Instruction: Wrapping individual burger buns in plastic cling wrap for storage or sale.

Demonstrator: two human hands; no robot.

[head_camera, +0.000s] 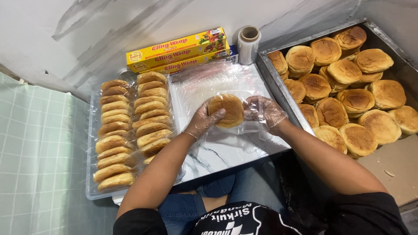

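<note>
Held a round golden-brown bun (226,110) above the white marbled table (226,150), between two gloved hands. Left hand (203,119) in a clear plastic glove, fingers (216,115) curled over the bun's left and lower edge, thumb across its face. Right hand (266,112), gloved the same way, fingers closed on the thin clear plastic bag (250,124) just right of the bun, touching its edge through the film. Lay beneath: a stack of clear flat plastic bags (204,80). Stood to the left, well apart: two rows of bagged buns on edge in a clear plastic tray (93,193). Heaped to the right: loose buns in a metal tray (281,85). Rested behind: long yellow cardboard boxes (176,50) and a roll of clear film (249,43).
</note>
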